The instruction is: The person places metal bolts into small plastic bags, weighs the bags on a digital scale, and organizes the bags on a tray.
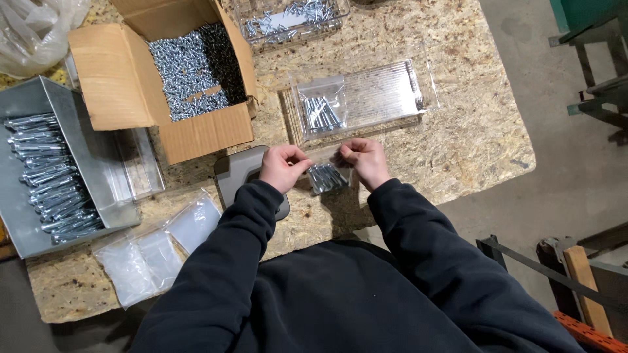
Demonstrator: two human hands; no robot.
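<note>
I hold a small clear bag of bolts (327, 176) between my two hands, just above the table (458, 144) and close in front of my chest, so the weight of the metal hangs down while I work along its top edge. My left hand (282, 167) pinches the bag's top left corner between thumb and fingers, and my right hand (364, 161) pinches the top right corner the same way, which keeps the mouth stretched flat. Beside my left wrist lies a grey scale (239, 171), near enough to reach. To my left a stack of empty clear bags (160, 245) rests at the table's edge, and past it a grey metal bin (55, 163) holds long bolts laid in a row. Just beyond my hands a filled bag (322, 108) lies on a clear plastic tray (383, 95), set apart from the loose stock. Farther off an open cardboard box (163, 78) brims with small screws, and a clear container (288, 18) holds more. The table is rough chipboard; bare concrete floor (562, 163) lies to the right.
</note>
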